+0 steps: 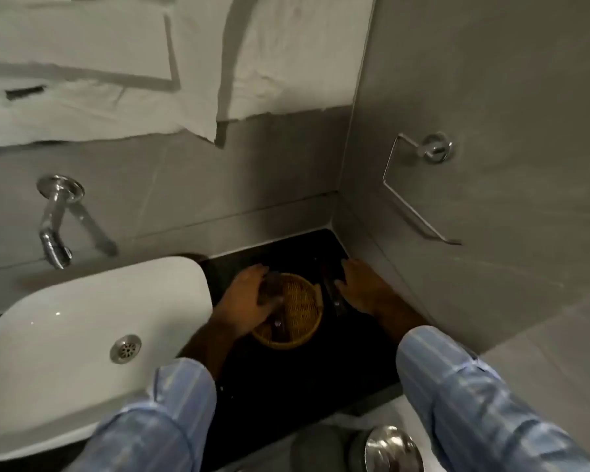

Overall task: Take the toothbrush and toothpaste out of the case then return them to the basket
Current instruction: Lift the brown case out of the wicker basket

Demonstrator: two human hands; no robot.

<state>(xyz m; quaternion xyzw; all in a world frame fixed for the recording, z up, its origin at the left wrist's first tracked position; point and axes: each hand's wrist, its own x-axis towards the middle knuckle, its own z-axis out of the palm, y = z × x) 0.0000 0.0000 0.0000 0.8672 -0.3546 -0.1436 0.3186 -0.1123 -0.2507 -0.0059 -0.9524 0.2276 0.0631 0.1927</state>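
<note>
- Grey tiled walls point(474, 80) meet in a corner, with white towels point(99, 63) hanging on the back wall.
- A white basin point(82, 335) sits at the left, a chrome tap point(53, 219) on the wall above it and a drain point(125, 348) in its bowl.
- A black counter point(286, 386) fills the corner to the right of the basin.
- 2 blue striped sleeves point(474, 403) reach in from the bottom edge.
- A wire holder point(419, 185) is fixed to the right wall.
- A round woven basket point(300, 308) stands on the counter, between the 2 hands.
- The left hand point(244, 298) is over the basket's left rim, fingers curled around a dark blurred item point(269, 294); I cannot tell what it is.
- The right hand point(361, 291) rests on the counter just right of the basket, fingers bent against a dark, narrow object point(332, 294), perhaps the case; whether it grips it, I cannot tell.
- Toothbrush and toothpaste cannot be made out.
</note>
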